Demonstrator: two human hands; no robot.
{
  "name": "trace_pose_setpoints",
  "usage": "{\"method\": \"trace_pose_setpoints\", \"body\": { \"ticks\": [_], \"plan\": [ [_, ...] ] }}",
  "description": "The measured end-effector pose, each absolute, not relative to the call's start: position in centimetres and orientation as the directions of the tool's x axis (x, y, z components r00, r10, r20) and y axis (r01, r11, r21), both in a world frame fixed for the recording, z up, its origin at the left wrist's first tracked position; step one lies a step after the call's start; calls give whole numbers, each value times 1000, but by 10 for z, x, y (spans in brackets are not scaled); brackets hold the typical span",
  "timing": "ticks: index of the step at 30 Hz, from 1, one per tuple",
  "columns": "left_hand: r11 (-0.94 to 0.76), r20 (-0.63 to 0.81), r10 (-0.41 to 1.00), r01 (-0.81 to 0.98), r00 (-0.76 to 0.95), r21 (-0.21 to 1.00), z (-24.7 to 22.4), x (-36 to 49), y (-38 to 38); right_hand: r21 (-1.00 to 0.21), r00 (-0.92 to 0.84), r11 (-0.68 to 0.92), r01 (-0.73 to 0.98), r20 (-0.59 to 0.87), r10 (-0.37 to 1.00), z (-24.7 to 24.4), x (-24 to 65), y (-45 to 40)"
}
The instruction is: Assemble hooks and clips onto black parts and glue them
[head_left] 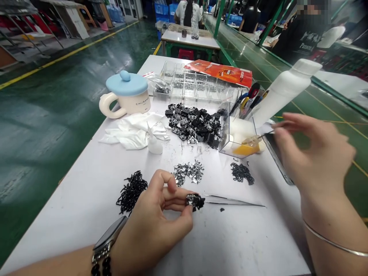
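The left hand point(155, 220) pinches a black-and-silver part point(194, 202) just left of the tweezers point(235, 202), seemingly for a clear view. Beyond the tweezers, silver pieces point(196, 171) lie heaped, presumably within easy reach. Farther, right of the tweezers, the right hand point(316, 153), well apart, pinches a thin dark item point(267, 133).

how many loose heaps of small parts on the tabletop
4: black links at left, silver clips in the middle, black hooks at right, black-and-silver parts behind the clips.
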State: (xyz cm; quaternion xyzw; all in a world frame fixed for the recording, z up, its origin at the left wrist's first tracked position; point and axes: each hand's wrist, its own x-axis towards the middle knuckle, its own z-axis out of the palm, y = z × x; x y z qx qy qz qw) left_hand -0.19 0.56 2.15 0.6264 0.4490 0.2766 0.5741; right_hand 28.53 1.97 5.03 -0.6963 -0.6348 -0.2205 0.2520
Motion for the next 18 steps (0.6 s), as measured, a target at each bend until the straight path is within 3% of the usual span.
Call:
{"method": "trace_pose_setpoints", "body": {
  "ticks": [3, 5, 8, 10, 12, 15, 18],
  "plan": [
    [-65, -72, 901, 296, 428, 953, 21, -2, 5, -1, 59, -72, 997, 585, 809, 65, 275, 5],
    [-219, 52, 905, 357, 422, 908, 21, -4, 3, 42, -123, 116, 992, 421, 899, 65, 268, -15],
    [-426, 222, 867, 434, 445, 794, 20, -6, -3, -133, -382, 382, 915, 27, 924, 49, 257, -41],
    [-508, 294, 834, 444, 466, 738, 19, -6, -7, -193, -415, 397, 897, -60, 908, 34, 250, -49],
    [-539, 330, 821, 439, 466, 719, 18, -6, -10, -203, -429, 413, 888, -41, 902, 22, 245, -49],
    [-443, 259, 852, 363, 456, 820, 21, -5, -10, -199, -476, 479, 855, 66, 877, 16, 246, -46],
    [-22, -61, 877, 167, 476, 986, 25, -5, -1, -202, -440, 450, 870, 95, 893, 22, 258, -50]
  ]
}}
